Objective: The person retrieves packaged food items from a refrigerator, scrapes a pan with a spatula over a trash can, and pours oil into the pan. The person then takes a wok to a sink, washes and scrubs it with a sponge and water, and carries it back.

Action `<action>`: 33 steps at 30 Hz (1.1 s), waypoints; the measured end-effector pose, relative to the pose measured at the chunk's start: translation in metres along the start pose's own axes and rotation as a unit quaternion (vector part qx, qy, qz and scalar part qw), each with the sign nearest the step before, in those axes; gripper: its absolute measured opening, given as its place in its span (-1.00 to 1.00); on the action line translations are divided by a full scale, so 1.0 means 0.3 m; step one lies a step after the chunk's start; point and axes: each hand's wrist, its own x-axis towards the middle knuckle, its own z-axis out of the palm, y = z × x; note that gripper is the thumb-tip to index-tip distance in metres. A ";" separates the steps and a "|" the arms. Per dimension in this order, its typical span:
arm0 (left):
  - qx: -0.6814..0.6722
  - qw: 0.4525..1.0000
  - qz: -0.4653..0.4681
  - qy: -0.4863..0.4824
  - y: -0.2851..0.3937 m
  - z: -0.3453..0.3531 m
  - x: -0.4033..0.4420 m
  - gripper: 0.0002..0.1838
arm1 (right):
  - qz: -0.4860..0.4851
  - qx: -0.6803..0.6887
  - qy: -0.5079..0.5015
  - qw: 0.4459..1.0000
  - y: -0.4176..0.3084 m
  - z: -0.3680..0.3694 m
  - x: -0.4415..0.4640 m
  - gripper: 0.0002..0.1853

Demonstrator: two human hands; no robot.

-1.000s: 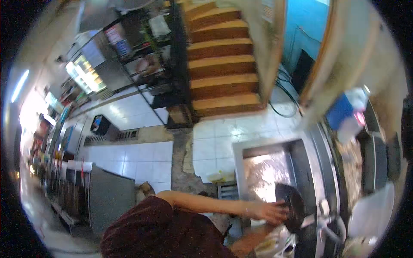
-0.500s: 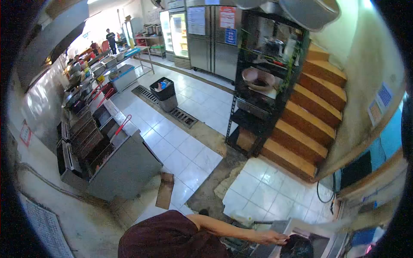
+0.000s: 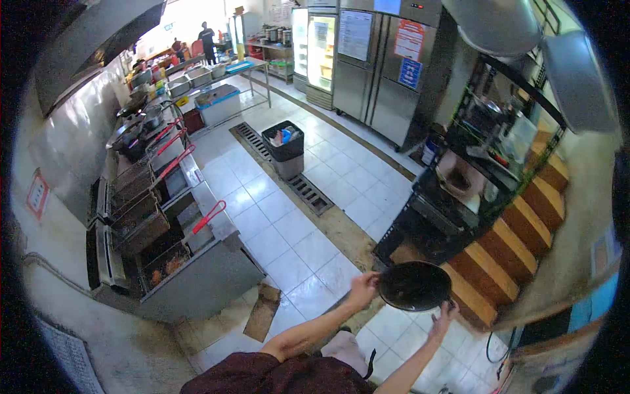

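Note:
A black round pan (image 3: 415, 287) is held out in front of me, over the floor by the foot of the stairs. My left hand (image 3: 363, 289) is closed on its left rim. On the lower right side, my right hand (image 3: 444, 316) grips the rim with its fingers. I see the dark inside of the pan; its underside is hidden.
On the left stands a deep fryer (image 3: 197, 262) with wire baskets and red handles. A black bin (image 3: 285, 148) sits beside the floor drain (image 3: 309, 194). The black shelf rack (image 3: 426, 217) and orange-brown stairs (image 3: 482, 285) are on the right. A distant person (image 3: 207, 43) stands at the back.
The black pan has come up from the lower right to in front of me. My right hand has come into view on its rim. My view has turned a little left.

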 end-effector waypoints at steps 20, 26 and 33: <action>0.363 0.867 0.227 0.256 -0.194 -1.049 1.641 -0.49 | 0.163 0.332 -0.516 0.772 -0.096 2.798 0.729 -0.42; 0.288 0.888 0.114 0.341 -0.435 -1.139 2.276 -0.70 | 0.240 0.315 -0.488 0.778 0.024 3.335 1.073 -0.31; 0.306 0.925 -0.095 0.205 -0.635 -1.135 3.276 -0.78 | 0.231 0.223 -0.425 0.846 -0.201 3.671 1.635 -0.35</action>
